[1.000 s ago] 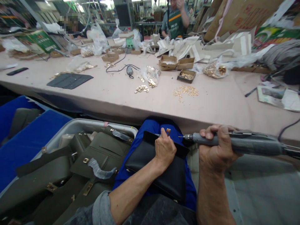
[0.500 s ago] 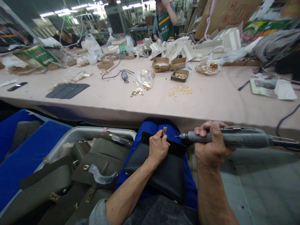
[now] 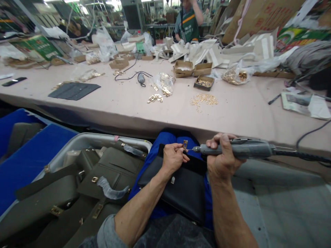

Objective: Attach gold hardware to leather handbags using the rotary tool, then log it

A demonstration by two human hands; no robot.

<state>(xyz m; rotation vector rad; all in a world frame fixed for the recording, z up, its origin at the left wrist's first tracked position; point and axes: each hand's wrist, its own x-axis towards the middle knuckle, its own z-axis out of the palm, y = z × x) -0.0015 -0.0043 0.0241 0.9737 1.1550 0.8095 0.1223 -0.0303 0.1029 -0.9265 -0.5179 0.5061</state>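
A black leather bag lies on my lap over blue fabric. My left hand rests on its top edge and pinches a small gold metal fitting upright. My right hand is wrapped round a grey electric screwdriver, held level with its thin tip touching the fitting from the right. A black cord runs off from the tool's rear to the right.
A long pink table carries loose gold hardware, small cardboard boxes, plastic bags, a dark mat and another corded tool. A bin of olive-green bags sits at my left. A person in a green vest stands beyond the table.
My right hand has brought the screwdriver leftward, and its tip now meets the gold fitting. My left hand has kept the fitting pinched at the bag's edge.
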